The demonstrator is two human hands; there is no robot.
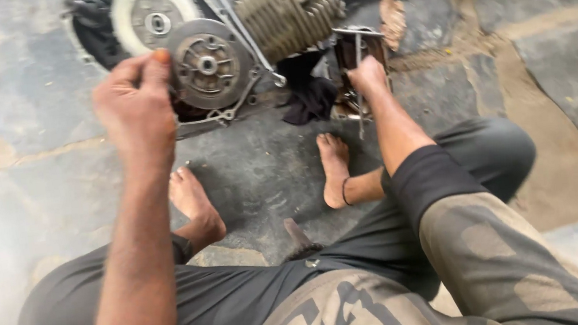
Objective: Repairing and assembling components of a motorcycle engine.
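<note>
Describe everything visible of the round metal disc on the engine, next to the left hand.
The round metal disc is grey, dull and grimy, with a small bright hub at its centre and a ring of holes and bolts around it. It faces the camera, mounted on the open engine beside a paler wheel. The left hand hovers at its left edge; contact is unclear.

One view only, from a camera on the head. Looks straight down and a bit forward, over bent knees and bare feet to the stone floor [22, 85]. Sits close: left hand [135, 104] and right hand [369, 75] fill the middle. Shows the engine [215, 39] cut off along the top edge. Shares nothing with any other view.
</note>
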